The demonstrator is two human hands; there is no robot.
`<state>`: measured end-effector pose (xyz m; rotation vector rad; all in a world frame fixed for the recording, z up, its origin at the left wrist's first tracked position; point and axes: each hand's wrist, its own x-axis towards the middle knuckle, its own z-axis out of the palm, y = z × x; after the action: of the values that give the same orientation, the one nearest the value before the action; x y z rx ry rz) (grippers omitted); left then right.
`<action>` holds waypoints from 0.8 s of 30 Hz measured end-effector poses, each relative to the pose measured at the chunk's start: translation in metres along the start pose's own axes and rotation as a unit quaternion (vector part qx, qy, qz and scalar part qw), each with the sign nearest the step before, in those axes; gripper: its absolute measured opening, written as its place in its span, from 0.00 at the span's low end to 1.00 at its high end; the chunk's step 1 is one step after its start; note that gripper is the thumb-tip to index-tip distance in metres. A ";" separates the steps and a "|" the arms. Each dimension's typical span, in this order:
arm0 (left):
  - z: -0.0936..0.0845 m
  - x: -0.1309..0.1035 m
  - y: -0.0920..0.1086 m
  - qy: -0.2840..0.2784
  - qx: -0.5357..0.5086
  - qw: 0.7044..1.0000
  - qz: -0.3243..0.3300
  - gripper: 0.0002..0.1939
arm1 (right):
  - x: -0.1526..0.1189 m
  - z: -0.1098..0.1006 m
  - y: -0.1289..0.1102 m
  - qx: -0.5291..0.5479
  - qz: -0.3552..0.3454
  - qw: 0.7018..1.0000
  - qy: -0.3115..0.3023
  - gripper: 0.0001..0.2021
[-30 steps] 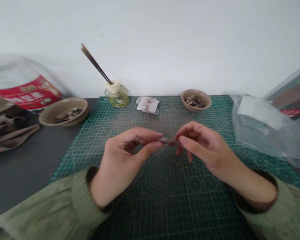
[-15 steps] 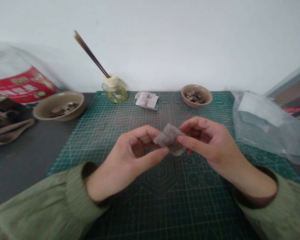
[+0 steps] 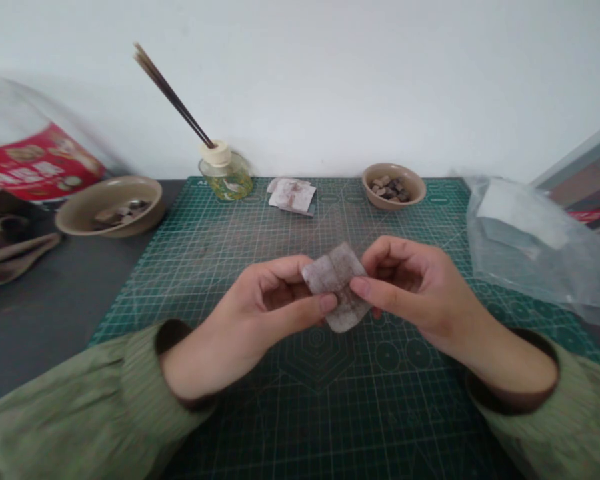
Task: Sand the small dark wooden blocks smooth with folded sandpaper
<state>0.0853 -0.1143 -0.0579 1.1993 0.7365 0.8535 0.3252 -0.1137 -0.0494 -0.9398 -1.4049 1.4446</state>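
Observation:
Between both hands, above the green cutting mat, is a small greyish sachet of thin paper-like material with a seam across it, like a tea bag. My left hand pinches its left edge, thumb on top and fingers behind. My right hand pinches the right edge the same way, its lower fingers curled. Dark contents show faintly through the sachet. Farther back on the mat, several similar flat sachets lie in a small pile.
A tan bowl with brown pieces stands at the back right, another bowl at the left. A reed diffuser stands near the wall. Clear plastic bags lie right; a red-labelled bag sits far left.
The sachet, bent and creased half a second ago, is now spread flatter and shows more of its face. Both hands keep their pinch. The view has shifted slightly.

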 end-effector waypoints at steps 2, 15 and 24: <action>0.000 -0.001 0.000 -0.007 -0.014 1.000 -0.008 0.06 | -0.001 -0.001 0.000 0.003 0.002 1.000 -0.010 0.14; -0.002 -0.002 0.001 -0.011 -0.005 1.000 -0.021 0.10 | -0.001 0.001 -0.004 -0.038 -0.007 0.999 -0.019 0.17; 0.003 -0.011 0.005 0.070 0.217 0.964 0.138 0.03 | -0.007 0.003 -0.003 -0.193 -0.216 0.957 0.001 0.09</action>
<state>0.0814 -0.1247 -0.0517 1.6741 0.9164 1.0471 0.3251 -0.1215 -0.0465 -0.7982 -1.7981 0.8602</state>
